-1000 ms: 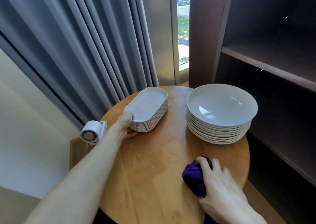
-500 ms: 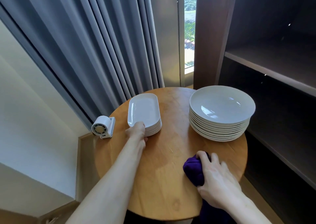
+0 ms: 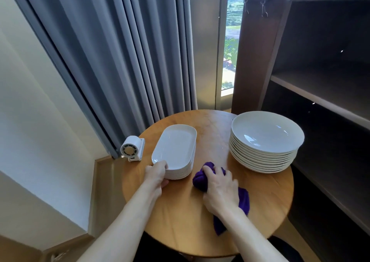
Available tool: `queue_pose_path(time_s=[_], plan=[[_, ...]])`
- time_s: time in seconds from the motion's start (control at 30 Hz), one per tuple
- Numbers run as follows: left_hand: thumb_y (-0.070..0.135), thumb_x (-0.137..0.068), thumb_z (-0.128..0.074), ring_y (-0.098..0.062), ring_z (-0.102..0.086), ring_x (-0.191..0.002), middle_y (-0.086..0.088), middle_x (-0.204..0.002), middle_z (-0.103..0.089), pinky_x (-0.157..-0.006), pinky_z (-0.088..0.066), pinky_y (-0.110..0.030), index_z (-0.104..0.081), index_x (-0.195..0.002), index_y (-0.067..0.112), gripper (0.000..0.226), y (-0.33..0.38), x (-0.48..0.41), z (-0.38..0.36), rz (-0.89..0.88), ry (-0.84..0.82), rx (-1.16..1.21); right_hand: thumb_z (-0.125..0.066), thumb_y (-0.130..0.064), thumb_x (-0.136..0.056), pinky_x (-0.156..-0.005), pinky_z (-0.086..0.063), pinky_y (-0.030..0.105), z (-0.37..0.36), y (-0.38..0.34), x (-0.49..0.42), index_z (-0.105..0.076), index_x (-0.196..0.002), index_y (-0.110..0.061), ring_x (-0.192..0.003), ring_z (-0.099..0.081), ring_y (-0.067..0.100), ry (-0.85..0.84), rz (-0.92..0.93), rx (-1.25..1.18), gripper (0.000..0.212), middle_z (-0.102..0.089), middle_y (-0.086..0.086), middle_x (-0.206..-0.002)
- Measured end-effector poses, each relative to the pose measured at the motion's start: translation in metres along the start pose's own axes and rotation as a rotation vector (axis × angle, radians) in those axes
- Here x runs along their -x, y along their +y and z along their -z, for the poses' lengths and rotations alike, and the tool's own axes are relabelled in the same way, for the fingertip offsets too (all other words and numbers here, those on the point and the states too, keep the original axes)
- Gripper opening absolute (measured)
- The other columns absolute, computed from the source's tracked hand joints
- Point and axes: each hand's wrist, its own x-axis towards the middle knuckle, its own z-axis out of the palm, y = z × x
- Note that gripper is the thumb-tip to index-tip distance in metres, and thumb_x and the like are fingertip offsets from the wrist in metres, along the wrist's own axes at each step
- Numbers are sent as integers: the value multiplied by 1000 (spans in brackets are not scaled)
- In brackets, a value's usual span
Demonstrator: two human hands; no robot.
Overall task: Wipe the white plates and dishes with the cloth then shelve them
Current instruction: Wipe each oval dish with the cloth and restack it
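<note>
- so, head view, progress: barely started imo. both piles sit on the tabletop (image 3: pixel 180 225): oblong dishes (image 3: pixel 176 147) left of centre, round plates (image 3: pixel 266 135) at right, close to the dark shelf unit (image 3: pixel 320 93).
- no plate or dish shows on its shelves, so nothing is shelved yet. no dish is out of its pile, and there's no sign any got wiped.
- left grip (image 3: pixel 157 171): fingers curled over the near-left corner of the oblong dishes, on the top rim, thumb lower by the foot of the pile. can't tell if it has just the top one or steadies the lot.
- right grip (image 3: pixel 220 189): closed round the bunched purple cloth (image 3: pixel 243 201), knuckles up. the cloth rests on the tabletop just beside the near end of the oblong dishes, w/ a tail trailing back toward the person.
- left to do, judging by this: lift a dish, wipe, shelve, repeat thru both piles, i.e. nearly all of it.
- misc: small white fan (image 3: pixel 132 149) at the tabletop's left edge, grey curtain (image 3: pixel 120 51) behind.
- vs 0.5 s ago: right grip + cloth went from the near-right part of the tabletop over to the oblong pile. left grip stays on that same near end. round plates unmoved.
- vs 1.0 s ago: camera is higher and further back, so more tabletop and shelf unit shows.
</note>
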Motion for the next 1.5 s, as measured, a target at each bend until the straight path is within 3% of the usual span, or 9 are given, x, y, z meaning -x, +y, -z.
queue_pose_path(time_s=[0.2,0.4,0.6,0.77,1.0,1.2,1.3,1.43,1.5], plan=[[9,-82,-56,-24,-54,-86,-11,-109,-56,-65,-49,-32,-52,-126,7,44,7,-9,38,-21,-53,-97,-53,-13,-80,-98,-38,45,-24,-37,20,-36,-142,-36,-125,-42,33,-82,255,91,69,-46,-4,-139],[13,-85,-56,-24,-57,-84,-16,-122,-59,-65,-47,-33,-49,-133,13,48,4,-9,50,-61,-154,-158,-56,-29,-72,-100,-30,31,-22,17,56,-28,-138,-53,-138,-30,12,-251,469,3,75,-34,-30,-142],[14,-86,-57,-22,-56,-81,-10,-108,-59,-62,-45,-32,-50,-127,13,42,-10,8,56,-82,-161,-159,-61,-31,-67,-96,-41,25,0,57,60,-41,-130,-55,-115,-44,-1,-163,294,-238,70,-43,-39,-126],[30,-61,-54,-23,-55,-83,-7,-102,-60,-65,-45,-31,-55,-113,22,52,-13,35,75,-89,-280,-279,-68,-23,-64,-98,-46,31,24,83,42,-50,-129,-50,-114,-55,5,-117,135,-316,73,-52,-29,-123],[3,-86,-55,-22,-63,-87,-8,-98,-71,-76,-52,-34,-71,-114,11,33,-2,16,93,-89,-493,-355,-68,-28,-59,-88,-44,27,43,109,34,-44,-121,-56,-106,-54,3,-177,-14,-283,72,-53,-24,-118],[3,-81,-53,-21,-59,-84,-8,-93,-66,-77,-49,-31,-68,-108,2,31,22,6,79,-91,-606,-476,-66,-25,-67,-99,-44,40,24,96,36,-31,-127,-57,-110,-43,18,-164,-58,-187,77,-37,-13,-122],[6,-72,-50,-23,-54,-82,-11,-93,-56,-75,-41,-32,-57,-96,11,26,33,14,65,-116,-665,-518,-70,-34,-71,-105,-42,43,21,95,37,-32,-129,-56,-113,-41,20,-135,-69,-190,73,-35,-12,-125],[2,-83,-42,-25,-47,-85,-17,-93,-53,-72,-36,-32,-50,-87,7,11,27,17,60,-165,-649,-549,-76,-27,-72,-96,-45,38,19,94,38,-44,-126,-50,-109,-50,17,-27,-73,-264,67,-49,-13,-120],[5,-89,-43,-25,-59,-86,-23,-101,-67,-75,-46,-31,-64,-102,-1,25,16,17,64,-205,-618,-540,-79,-19,-69,-88,-46,34,23,93,34,-52,-119,-44,-102,-58,14,42,-132,-368,62,-61,-13,-111]])
